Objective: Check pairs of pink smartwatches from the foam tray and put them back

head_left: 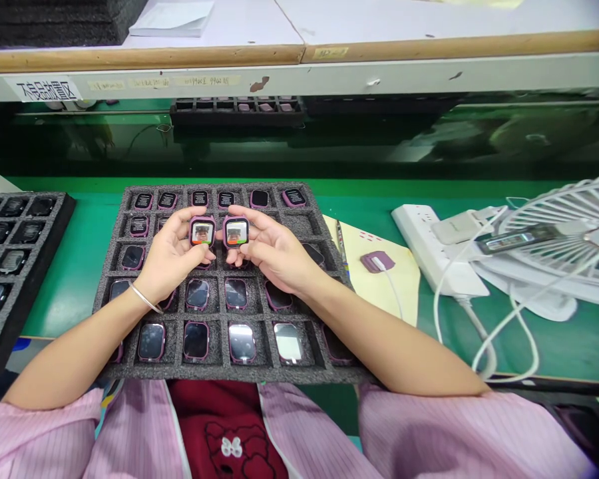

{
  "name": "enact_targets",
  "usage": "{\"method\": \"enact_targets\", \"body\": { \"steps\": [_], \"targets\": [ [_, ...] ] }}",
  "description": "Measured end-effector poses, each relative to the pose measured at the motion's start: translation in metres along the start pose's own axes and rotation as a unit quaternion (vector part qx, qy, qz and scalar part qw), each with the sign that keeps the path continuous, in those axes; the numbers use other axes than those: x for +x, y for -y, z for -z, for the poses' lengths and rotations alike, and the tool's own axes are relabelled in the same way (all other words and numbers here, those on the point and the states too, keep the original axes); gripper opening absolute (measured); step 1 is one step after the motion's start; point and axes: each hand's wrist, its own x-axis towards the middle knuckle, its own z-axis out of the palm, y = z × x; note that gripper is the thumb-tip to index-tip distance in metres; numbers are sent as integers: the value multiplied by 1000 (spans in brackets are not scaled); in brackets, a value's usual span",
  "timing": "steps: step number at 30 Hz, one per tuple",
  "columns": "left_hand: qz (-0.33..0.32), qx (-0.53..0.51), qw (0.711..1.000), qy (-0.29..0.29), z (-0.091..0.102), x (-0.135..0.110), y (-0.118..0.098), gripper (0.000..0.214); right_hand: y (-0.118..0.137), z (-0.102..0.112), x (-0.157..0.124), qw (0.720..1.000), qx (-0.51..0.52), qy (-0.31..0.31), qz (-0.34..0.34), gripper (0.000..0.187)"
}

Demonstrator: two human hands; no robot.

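My left hand (177, 249) grips a purple smartwatch (202, 231) between thumb and fingers, its lit screen facing me. Beside it, my right hand (272, 246) holds a second purple smartwatch (236, 233), also with its screen lit. Each screen shows a picture with a red and a green patch along the bottom. Both watches are held close together above a dark foam tray (219, 374). In its compartments lie several more purple watches, such as one with a dark screen (196, 340). My hands and forearms hide part of the tray.
A second foam tray (50, 246) with watches stands at the left. On the right are a yellow sheet (404, 286), a purple charging piece (378, 261) on a cable, a white power strip (429, 256) and a white fan (574, 233). A shelf (379, 73) crosses the back.
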Motion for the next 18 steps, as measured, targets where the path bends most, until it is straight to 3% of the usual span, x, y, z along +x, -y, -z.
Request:
{"method": "enact_targets", "body": {
  "steps": [18],
  "targets": [
    [-25, 11, 1000, -2, 1, 0, -1, 55, 3, -2, -1, 999, 35, 2, -2, 58]
  ]
}}
